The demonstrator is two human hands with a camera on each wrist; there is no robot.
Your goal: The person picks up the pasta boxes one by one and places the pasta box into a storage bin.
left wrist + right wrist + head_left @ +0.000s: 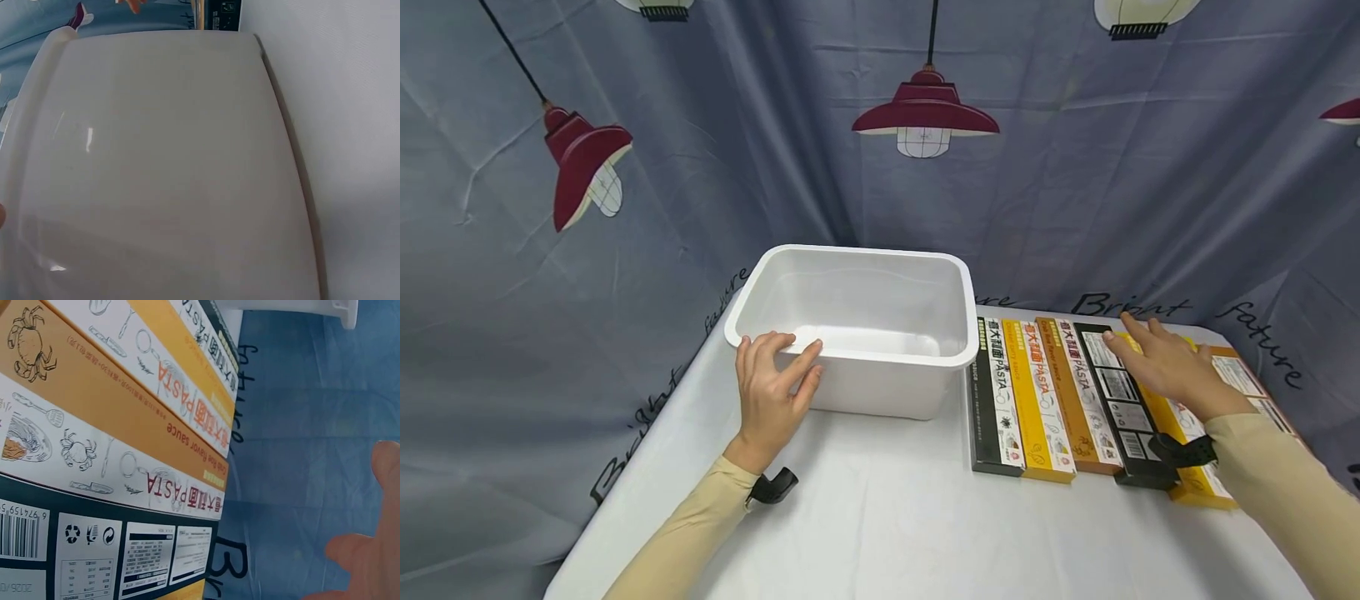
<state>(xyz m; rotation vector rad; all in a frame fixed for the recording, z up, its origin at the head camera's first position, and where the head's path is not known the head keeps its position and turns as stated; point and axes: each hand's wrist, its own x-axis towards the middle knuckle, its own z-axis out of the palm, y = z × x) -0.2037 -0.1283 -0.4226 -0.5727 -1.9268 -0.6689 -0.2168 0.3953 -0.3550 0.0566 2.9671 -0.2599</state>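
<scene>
My left hand (770,398) rests at the near-left part of a white plastic bin (880,387), its relaxed fingers over the rim. In the left wrist view the bin's smooth wall (169,156) fills most of the picture, with one fingertip at the left edge. My right hand (1172,367) is spread above a row of pasta boxes, holding nothing. Beneath and beside it lie a black box (1123,400) with barcode labels up and a partly covered yellow box (1202,458). The right wrist view shows fingers past the boxes' far ends, near an orange-brown crab-sauce box (112,400).
Left in the row are a black-and-white pasta box (997,400) and a yellow-and-white one (1037,400), close to the bin's right side. Another box (1240,375) lies partly under the right arm. A white-covered table (880,508) meets a grey-blue curtain (1037,208) behind.
</scene>
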